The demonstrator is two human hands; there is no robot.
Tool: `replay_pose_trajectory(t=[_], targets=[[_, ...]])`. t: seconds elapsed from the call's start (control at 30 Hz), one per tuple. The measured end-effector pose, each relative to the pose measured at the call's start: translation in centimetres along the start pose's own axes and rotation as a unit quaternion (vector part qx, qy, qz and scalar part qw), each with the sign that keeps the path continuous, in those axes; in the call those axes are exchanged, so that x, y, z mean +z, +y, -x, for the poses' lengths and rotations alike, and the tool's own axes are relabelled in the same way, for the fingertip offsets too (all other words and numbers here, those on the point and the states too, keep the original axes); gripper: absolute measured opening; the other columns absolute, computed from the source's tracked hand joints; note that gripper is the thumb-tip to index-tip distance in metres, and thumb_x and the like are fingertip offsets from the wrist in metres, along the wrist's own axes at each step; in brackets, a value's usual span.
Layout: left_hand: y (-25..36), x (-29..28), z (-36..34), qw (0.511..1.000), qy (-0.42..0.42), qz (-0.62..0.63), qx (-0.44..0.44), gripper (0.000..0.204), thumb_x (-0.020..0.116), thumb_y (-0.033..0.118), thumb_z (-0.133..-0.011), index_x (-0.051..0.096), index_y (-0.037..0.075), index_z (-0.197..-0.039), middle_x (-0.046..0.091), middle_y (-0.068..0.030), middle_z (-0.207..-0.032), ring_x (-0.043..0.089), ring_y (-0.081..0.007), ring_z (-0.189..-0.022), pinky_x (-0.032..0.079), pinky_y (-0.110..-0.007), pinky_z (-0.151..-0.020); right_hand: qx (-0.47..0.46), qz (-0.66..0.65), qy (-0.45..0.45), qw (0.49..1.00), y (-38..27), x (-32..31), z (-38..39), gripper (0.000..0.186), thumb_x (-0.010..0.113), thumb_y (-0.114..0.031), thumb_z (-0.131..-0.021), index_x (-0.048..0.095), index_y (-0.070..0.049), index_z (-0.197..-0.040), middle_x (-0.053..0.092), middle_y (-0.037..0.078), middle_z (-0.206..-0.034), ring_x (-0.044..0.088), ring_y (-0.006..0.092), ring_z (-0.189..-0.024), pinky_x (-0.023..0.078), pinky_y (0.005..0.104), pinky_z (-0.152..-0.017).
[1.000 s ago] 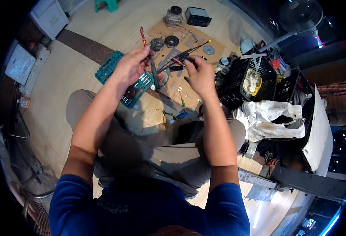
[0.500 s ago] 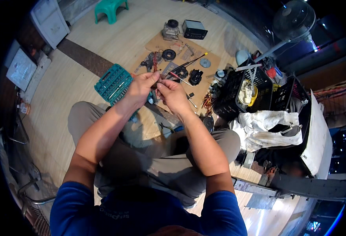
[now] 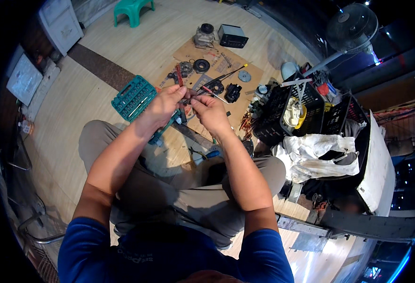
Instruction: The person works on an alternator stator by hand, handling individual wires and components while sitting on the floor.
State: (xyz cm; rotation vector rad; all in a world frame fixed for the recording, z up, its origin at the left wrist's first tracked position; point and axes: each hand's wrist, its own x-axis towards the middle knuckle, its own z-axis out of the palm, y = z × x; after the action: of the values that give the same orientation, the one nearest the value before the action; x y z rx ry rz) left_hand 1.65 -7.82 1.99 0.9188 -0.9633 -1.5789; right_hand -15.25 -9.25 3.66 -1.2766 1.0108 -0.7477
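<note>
My left hand is closed, with a bundle of thin reddish wires standing up past its fingertips. Close beside it, my right hand pinches a small dark piece between thumb and fingers; it is too small to name. Both hands meet above a flattened cardboard sheet. Beside my left forearm lies an open green socket set case. Past my fingertips are a black ring-shaped part, a black motor-like part and a red-handled screwdriver.
Pliers with a blue handle lie between my legs. On the right stand black crates, a white cloth and a fan. Farther off are a car radio, a metal compressor-like part and a green stool.
My left hand and the reddish wires have shifted slightly left. The fingertips of both hands have drawn a little apart, and the right hand has turned slightly.
</note>
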Motion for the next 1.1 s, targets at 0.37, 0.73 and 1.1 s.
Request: replay_pose_trajectory(t=[0.37,0.73,1.1], targets=[[1.1,0.6,0.1,0.984,0.089,-0.155,-0.016,0.026,0.063,0.024,-0.091,0.067,-0.002,-0.088,0.064,-0.0007,-0.071,0.055,-0.0100,-0.061,0.044,-0.028,-0.055,-0.101,0.182,0.046,0.977,-0.5,-0.5,0.3,0.019,0.065,-0.016,-0.084,0.068,0.002,-0.090,0.066,0.015,-0.071,0.062,0.0182,-0.064,0.048,0.0322,-0.062],[3.2,-0.1,0.4,0.819,0.008,-0.571,0.064,0.030,0.065,0.030,-0.084,0.068,0.001,-0.078,0.061,-0.0195,-0.065,0.061,-0.0317,-0.061,0.046,-0.039,-0.059,-0.271,0.389,0.052,0.879,-1.6,-1.6,0.9,0.016,0.067,-0.015,-0.079,0.068,-0.004,-0.090,0.065,0.017,-0.081,0.062,0.0370,-0.078,0.050,0.0433,-0.068],[2.3,-1.0,1.0,0.907,-0.166,-0.380,-0.070,0.031,0.048,0.024,-0.098,0.057,-0.002,-0.085,0.062,-0.0083,-0.069,0.063,-0.0178,-0.063,0.050,-0.030,-0.058,-0.324,0.485,0.013,0.812,-1.6,-2.0,1.5,0.028,0.069,-0.019,-0.080,0.065,-0.014,-0.108,0.063,0.012,-0.085,0.063,0.0332,-0.079,0.051,0.0412,-0.066]])
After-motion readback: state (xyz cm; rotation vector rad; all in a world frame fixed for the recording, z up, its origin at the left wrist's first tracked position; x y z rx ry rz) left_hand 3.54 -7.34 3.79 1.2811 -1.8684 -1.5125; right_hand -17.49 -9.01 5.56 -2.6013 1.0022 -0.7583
